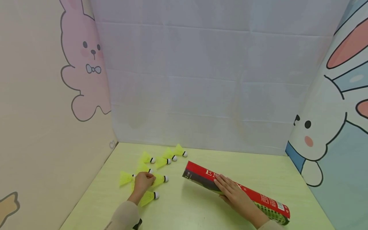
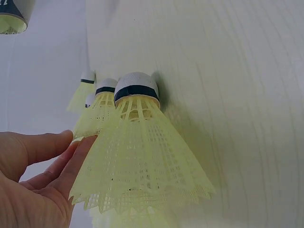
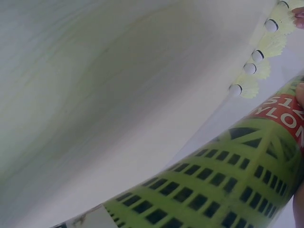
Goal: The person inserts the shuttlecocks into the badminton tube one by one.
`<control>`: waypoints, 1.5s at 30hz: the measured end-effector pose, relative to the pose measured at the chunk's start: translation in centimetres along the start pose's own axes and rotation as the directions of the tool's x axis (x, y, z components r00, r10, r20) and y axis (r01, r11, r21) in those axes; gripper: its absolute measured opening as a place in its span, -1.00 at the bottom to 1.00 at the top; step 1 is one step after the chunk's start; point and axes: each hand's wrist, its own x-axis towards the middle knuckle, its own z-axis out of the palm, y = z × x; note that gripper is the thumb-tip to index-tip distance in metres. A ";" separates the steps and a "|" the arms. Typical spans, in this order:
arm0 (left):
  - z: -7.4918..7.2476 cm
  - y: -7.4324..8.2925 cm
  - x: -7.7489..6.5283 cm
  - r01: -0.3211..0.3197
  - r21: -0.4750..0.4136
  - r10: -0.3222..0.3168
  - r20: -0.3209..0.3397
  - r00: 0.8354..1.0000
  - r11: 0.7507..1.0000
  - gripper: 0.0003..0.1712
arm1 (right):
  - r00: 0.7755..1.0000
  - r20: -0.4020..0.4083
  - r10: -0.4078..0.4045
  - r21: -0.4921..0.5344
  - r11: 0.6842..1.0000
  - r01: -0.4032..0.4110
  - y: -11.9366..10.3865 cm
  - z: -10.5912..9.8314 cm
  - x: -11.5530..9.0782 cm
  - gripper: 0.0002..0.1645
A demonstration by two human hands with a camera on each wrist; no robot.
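Pale table [image 1: 201,212] with a white sheet [image 1: 187,86] behind it, plus a pink bunny [image 1: 83,86] on the left wall and a white bunny [image 1: 319,140] on the right one. Bunch of yellow shuttles [image 1: 147,198] lying around the left half of the table, all with white corks and a dark band, corks pointing more or less right. Left hand [image 1: 142,183] is in among them, thumb and fingertips pinching the skirt of one shuttle [image 1: 158,181], with another just on the near side. Right hand [image 1: 234,196] has its fingers over the top of the tube [image 1: 270,201], gripping it around the middle. Tube's red, dark grey and green, lying at a slant right of the shuttles, one end angled toward them.
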 end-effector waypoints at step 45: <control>0.2 4.9 -1.7 -0.195 -0.224 0.189 -0.047 0.981 0.955 -0.87 | 0.999 -0.022 -0.029 0.010 1.000 0.029 -0.2 -0.3 0.1 -0.25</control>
